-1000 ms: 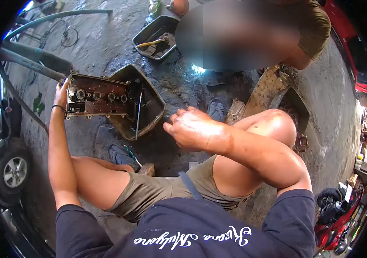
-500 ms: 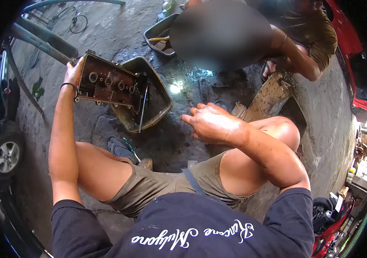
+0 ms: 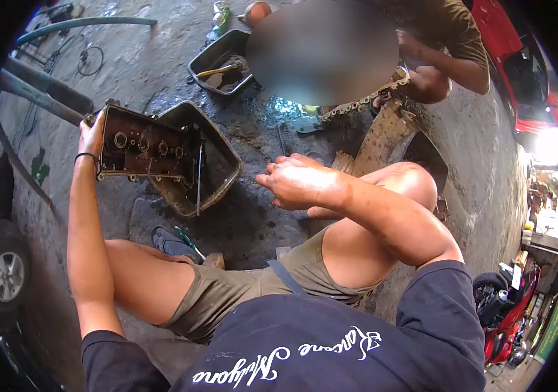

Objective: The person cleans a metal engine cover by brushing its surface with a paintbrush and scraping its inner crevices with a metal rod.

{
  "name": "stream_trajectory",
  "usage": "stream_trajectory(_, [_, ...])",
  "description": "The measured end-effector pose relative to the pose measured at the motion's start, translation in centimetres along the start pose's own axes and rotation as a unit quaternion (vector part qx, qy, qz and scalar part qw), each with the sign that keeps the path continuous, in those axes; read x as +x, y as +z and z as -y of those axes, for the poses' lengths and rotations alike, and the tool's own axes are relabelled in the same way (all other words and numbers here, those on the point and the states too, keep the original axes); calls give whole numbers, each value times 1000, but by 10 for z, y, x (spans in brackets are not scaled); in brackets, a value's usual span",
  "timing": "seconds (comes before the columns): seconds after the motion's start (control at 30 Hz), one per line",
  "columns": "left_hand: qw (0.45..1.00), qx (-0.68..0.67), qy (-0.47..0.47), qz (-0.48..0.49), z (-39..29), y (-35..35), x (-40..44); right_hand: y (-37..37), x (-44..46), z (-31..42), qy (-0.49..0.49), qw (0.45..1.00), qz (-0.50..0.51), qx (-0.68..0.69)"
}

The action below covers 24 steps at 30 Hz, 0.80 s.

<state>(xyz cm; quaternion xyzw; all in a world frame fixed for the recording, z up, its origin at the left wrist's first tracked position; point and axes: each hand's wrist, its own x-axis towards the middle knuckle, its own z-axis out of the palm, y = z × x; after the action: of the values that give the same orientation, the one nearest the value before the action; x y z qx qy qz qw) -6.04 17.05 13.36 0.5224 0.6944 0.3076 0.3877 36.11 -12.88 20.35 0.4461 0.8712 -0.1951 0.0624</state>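
Note:
My left hand (image 3: 92,136) is closed on the left end of an engine valve cover (image 3: 145,163). The cover's brown, oily inner side, with a row of round holes, faces me, and its right end overlaps a dark plastic basin (image 3: 230,171). A long thin metal rod (image 3: 199,186) stands slanted beside the cover, across the basin. Over the floor near my right knee is my right hand (image 3: 300,184), its fingers curled together in the air. Whatever they may hold is hidden from view.
A second basin (image 3: 217,49) with a yellow-handled tool (image 3: 217,70) stands farther back. Opposite me a co-worker (image 3: 458,59) crouches behind a blurred patch, near a metal engine part (image 3: 364,98). A wooden board (image 3: 386,134), a screwdriver (image 3: 189,240) and a car wheel (image 3: 6,276) are around.
The whole view has shifted slightly, with more of the metal engine part by the co-worker now showing. Both my hands keep nearly the same pose, the left still on the valve cover.

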Motion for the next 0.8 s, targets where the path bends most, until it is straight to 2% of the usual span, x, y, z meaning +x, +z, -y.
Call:
stream_trajectory(0.13, [998, 66, 15, -12, -4, -3, -5, -3, 4, 2, 5, 1000, 6, 3])
stream_trajectory(0.2, [999, 31, -6, 1, -25, 2, -29, -9, 7, 3, 28, 996, 86, -3])
stream_trajectory(0.27, [999, 0, -29, 16, -28, 4, -33, -7, 8, 2, 30, 996, 85, -6])
stream_trajectory(0.4, [998, 53, -7, 16, -11, -2, -12, -6, 7, -1, 35, 996, 78, -11])
stream_trajectory(0.47, [997, 73, 20, -30, 0, -2, -3, -7, 6, 0, 40, 996, 82, -10])
stream_trajectory(0.53, [999, 35, 8, -5, 21, -8, 20, -6, 6, -1, 43, 995, 87, -11])
stream_trajectory(0.8, [1000, 14, 17, 7, 21, -8, 25, -6, 7, -3, 46, 995, 84, -2])
